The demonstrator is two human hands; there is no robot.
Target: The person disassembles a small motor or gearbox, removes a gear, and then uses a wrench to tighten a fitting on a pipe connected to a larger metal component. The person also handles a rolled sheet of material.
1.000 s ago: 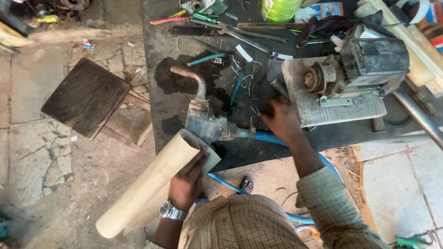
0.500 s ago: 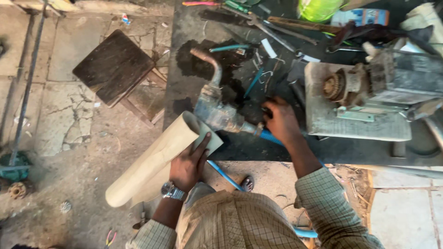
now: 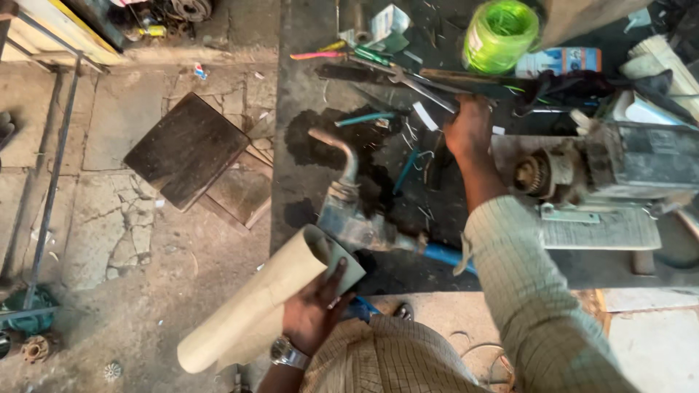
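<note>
Lower centre of frame | left hand (image 3: 314, 314) clamped on rolled paper sheet (image 3: 269, 302) | right hand (image 3: 470, 129) upper centre, fingers curled over table (image 3: 306, 109) tools, grip unclear | judgement: steady roll, reach slowly.

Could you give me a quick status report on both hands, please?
Left hand gripping rolled tan sheet. Right hand reaching among tools on dark workbench. Metal pump fitting lies between.

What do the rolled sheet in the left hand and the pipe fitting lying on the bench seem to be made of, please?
The rolled sheet looks like stiff tan paper or thin card: matte, creased, curling at its open end. The pipe fitting looks like metal, dull grey and grimy, with a bent tube on top; its blue pipe appears to be plastic. The left hand grips the roll.
</note>
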